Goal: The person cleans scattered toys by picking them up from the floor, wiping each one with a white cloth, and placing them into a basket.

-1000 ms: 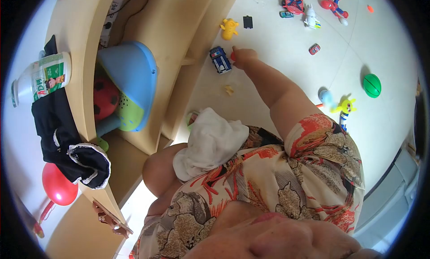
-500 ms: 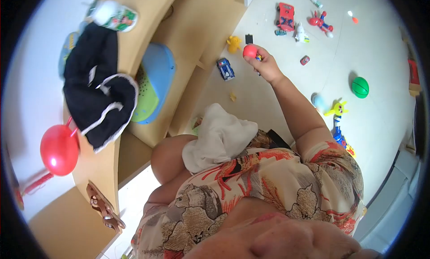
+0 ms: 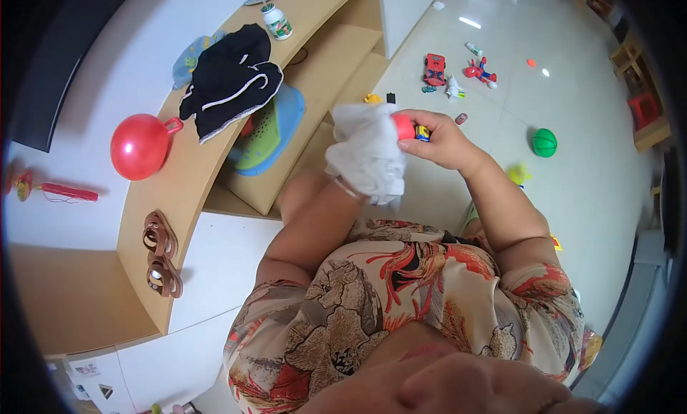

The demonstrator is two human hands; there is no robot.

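Observation:
My right hand [image 3: 436, 138] pinches a red round toy [image 3: 403, 126] between thumb and fingers. A small blue-and-yellow piece [image 3: 422, 133] also shows in its grip. The white cloth [image 3: 366, 153] is wrapped over my left hand, is held up by it, and meets the left side of the red toy. Only the wrist comes out below the cloth; the fingers are hidden inside it. The cloth is slightly blurred.
On the floor lie a green ball [image 3: 544, 143], a red toy car [image 3: 434, 70], a red-and-blue figure [image 3: 480, 71] and other toys. The wooden cabinet at the left holds black clothing [image 3: 232, 81], a red balloon-like ball [image 3: 139, 147], sandals [image 3: 162, 253] and a white bottle [image 3: 277, 22].
My right hand has picked up the red toy from the floor and brought it closer to my body. The cloth, on my left hand, has risen from beside my knee to the toy. The view has shifted.

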